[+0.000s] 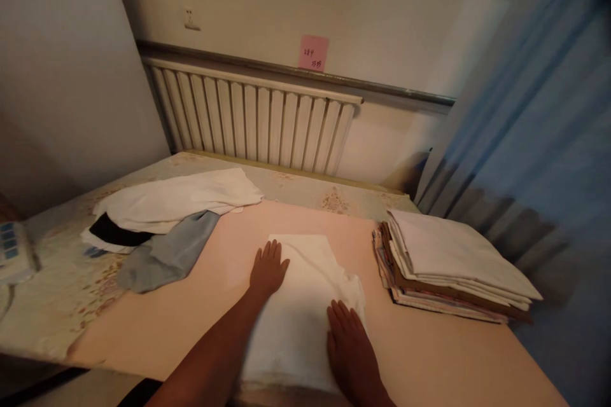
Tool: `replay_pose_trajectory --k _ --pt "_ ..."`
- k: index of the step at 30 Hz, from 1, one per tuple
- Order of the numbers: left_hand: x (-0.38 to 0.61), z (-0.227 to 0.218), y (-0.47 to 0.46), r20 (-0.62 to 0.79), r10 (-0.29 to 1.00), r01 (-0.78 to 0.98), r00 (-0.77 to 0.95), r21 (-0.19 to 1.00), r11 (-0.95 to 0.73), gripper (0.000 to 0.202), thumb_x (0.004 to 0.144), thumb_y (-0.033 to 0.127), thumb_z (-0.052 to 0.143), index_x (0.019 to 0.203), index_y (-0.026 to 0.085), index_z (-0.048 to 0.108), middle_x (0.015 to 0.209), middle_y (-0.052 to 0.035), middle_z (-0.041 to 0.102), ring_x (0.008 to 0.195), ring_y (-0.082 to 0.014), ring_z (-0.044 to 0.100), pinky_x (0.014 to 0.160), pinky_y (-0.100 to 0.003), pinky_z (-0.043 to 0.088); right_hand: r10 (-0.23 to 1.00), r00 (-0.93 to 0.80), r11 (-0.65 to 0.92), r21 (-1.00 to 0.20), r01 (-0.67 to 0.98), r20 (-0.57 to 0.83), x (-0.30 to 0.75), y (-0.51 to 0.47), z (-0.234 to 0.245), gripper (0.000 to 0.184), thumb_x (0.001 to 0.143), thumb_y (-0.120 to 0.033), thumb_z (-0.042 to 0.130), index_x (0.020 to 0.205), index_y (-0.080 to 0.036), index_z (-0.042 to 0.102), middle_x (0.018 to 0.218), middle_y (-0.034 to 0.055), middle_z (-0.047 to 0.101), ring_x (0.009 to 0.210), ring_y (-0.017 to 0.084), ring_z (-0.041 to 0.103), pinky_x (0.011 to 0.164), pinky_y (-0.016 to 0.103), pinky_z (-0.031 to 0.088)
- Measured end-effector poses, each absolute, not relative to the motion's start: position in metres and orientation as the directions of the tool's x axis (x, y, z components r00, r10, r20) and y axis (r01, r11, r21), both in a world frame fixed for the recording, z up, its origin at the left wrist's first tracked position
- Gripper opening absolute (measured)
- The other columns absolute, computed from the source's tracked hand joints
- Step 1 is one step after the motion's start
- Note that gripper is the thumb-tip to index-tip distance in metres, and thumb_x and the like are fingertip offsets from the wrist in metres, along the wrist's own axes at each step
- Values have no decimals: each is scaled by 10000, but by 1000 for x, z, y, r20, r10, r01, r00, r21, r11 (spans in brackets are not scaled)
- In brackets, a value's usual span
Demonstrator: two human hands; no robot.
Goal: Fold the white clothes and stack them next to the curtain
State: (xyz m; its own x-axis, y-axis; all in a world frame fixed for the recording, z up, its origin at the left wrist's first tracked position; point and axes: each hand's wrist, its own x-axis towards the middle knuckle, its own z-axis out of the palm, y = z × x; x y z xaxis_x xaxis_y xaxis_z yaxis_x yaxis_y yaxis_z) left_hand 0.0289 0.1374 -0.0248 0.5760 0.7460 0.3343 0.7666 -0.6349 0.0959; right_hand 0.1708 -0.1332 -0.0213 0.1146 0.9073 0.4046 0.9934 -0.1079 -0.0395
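A white cloth garment [296,305] lies folded lengthwise on the peach-coloured sheet [191,324] in front of me. My left hand [270,268] rests flat on its left edge, fingers stretched out toward the wall. Lower down, my right hand [351,340] presses flat on the right side of the same cloth, with its fingers extended. Between the hands the cloth is fairly smooth, while its upper right edge is wrinkled and uneven. What kind of garment it is, I cannot tell.
To the right stands a stack of folded cloths [458,261]. Loose white garments [176,200] and a grey cloth [172,254] lie at the left. A white device [16,254] sits at the far left edge. Behind the table are a radiator [258,114] and a blue curtain [520,127].
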Motion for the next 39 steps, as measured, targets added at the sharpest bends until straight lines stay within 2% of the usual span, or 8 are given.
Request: replay_pose_trajectory --k 9,22,29,39 --pt "40 -17 157 335 760 773 556 129 -622 620 959 492 252 1461 143 359 1524 -133 351 1432 -282 251 1147 -505 179 906 96 -96 -20 995 413 172 -132 -20 473 888 -199 440 1357 -195 499 1404 66 517 1322 255 448 1091 459 377" --pt "30 -20 142 351 741 761 573 109 -640 606 960 453 269 1435 99 397 1508 -154 372 1418 -287 285 1149 -495 199 913 82 -110 48 993 401 173 -132 -23 451 898 -219 436 1340 -190 522 1404 66 517 1311 248 461 1082 445 395" --pt "40 -14 159 330 774 796 540 99 -598 634 965 476 253 1436 73 384 1510 -161 368 1421 -290 271 1146 -493 197 905 88 -101 9 995 416 174 -132 -23 460 894 -199 440 1348 -185 506 1409 72 512 1321 251 448 1093 449 373" --pt "26 -22 145 368 748 785 552 74 -615 626 962 460 274 1424 57 402 1501 -184 375 1416 -306 281 1142 -483 218 899 88 -97 0 995 428 172 -131 -20 455 890 -189 446 1340 -183 513 1394 78 528 1313 259 457 1086 457 381"
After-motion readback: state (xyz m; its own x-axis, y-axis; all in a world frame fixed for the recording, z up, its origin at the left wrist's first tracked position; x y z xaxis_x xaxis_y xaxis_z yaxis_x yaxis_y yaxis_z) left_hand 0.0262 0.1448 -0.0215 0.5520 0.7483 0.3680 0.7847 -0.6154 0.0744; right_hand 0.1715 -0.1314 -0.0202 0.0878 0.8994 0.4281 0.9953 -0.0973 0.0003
